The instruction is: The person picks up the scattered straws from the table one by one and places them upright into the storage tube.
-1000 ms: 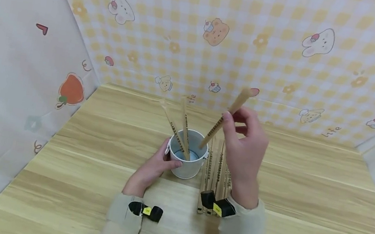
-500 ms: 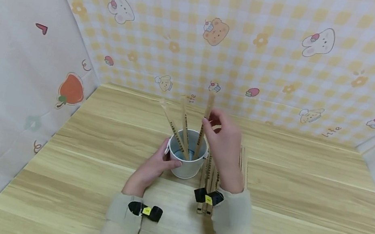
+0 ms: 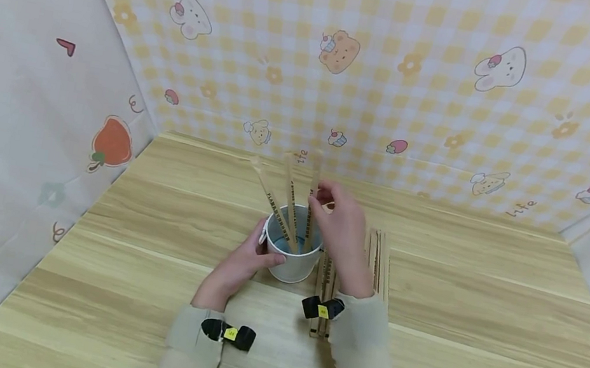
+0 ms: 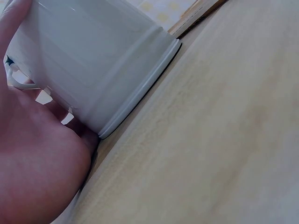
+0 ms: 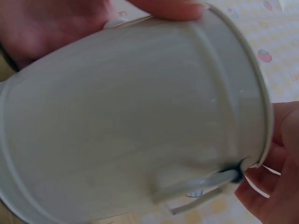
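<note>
A small white metal bucket [image 3: 293, 270] stands on the table, and my left hand [image 3: 241, 269] grips its left side with the thumb across the front near the rim. Two wrapped straws, the left one [image 3: 272, 198] and the middle one [image 3: 291, 193], lean leftward inside it. My right hand [image 3: 342, 230] pinches a third wrapped straw [image 3: 316, 178], its lower end inside the bucket and nearly upright. In the left wrist view the palm lies against the bucket wall [image 4: 98, 56]. The right wrist view shows the bucket's side handle [image 5: 201, 184] beside the right fingers.
Several more wrapped straws [image 3: 327, 279] lie side by side on the wooden table [image 3: 482, 317], right of the bucket and partly under my right forearm. A checked cloth backdrop [image 3: 412, 100] rises behind the table, and a white printed sheet [image 3: 24, 102] stands at the left.
My right hand has moved left and lowered its straw into the bucket, turning it from tilted to nearly upright. My left hand and the bucket have stayed in place.
</note>
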Motion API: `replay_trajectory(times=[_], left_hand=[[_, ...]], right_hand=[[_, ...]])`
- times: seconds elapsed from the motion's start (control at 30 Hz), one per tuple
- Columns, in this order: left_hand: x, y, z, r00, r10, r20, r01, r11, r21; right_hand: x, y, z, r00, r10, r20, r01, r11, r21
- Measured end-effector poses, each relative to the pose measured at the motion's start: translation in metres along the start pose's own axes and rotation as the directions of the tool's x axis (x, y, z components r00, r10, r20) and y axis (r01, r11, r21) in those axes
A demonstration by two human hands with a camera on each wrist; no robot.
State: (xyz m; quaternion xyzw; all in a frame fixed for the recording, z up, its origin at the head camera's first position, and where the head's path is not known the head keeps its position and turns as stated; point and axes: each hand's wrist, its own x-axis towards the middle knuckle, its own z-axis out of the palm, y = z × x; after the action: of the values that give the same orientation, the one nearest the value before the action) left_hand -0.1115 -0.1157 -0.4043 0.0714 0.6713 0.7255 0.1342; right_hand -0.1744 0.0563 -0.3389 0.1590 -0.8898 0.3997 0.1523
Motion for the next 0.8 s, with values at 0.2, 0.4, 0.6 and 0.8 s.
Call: replay_trajectory(times=[0.2,0.4,0.6,0.8], left_hand=[[0.0,0.001,0.001,1.0,-0.002,0.0,0.002,1.0,0.006],[-0.001,0.003,0.0,1.0,-0.013,-0.003,0.013,1.0,0.01],[-0.002,0.003,0.001,1.0,-0.011,-0.001,0.011,1.0,0.006],[0.0,0.0,-0.001,1.0,-0.006,0.008,0.006,1.0,-0.009]], right_hand=[[0.0,0.003,0.004,0.999,0.033,0.027,-0.033,0.999,-0.006],[-0.001,0.002,0.003,0.997,0.055,0.058,-0.056,0.998,0.023],[-0.003,0.0,-0.004,0.991,0.127,0.051,-0.131,0.988,0.077],[-0.005,0.003,-0.015,0.986,0.165,0.029,-0.167,0.981,0.096]])
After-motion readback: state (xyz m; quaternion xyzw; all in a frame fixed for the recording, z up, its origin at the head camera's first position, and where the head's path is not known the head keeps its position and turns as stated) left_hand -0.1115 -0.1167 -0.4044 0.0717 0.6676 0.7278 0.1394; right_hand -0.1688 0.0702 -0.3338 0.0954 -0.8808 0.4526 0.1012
